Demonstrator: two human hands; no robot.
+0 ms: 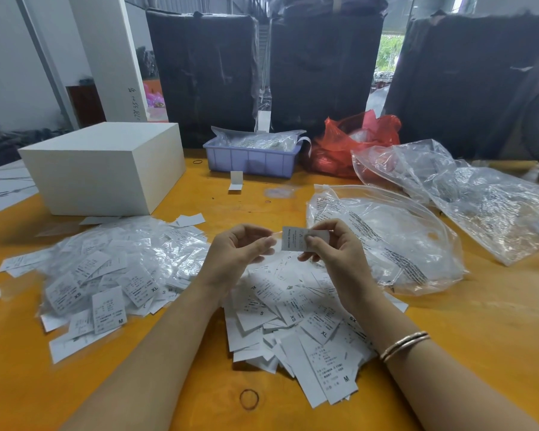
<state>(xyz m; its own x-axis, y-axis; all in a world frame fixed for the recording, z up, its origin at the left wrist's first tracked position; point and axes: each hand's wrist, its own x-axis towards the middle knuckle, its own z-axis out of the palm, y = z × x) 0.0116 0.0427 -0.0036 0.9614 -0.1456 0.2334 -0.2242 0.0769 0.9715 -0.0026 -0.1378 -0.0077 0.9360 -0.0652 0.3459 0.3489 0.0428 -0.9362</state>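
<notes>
Head view. Item: size label (291,239), pinched in your right hand (336,256) above the loose pile (293,315) on the tabletop (464,331), probably lifted clear for sorting. Left hand (237,253) curled alongside; whether it held anything could not be told.

Bare forearms, two thin rose-gold bangles (404,346) on right wrist

The orange table (479,321) carries white labels (293,315) printed in black, like the raised label (291,239), with a plain white box (106,169) near its far left corner and a lilac bin (249,160) and red bag (349,138) at its far edge.
</notes>
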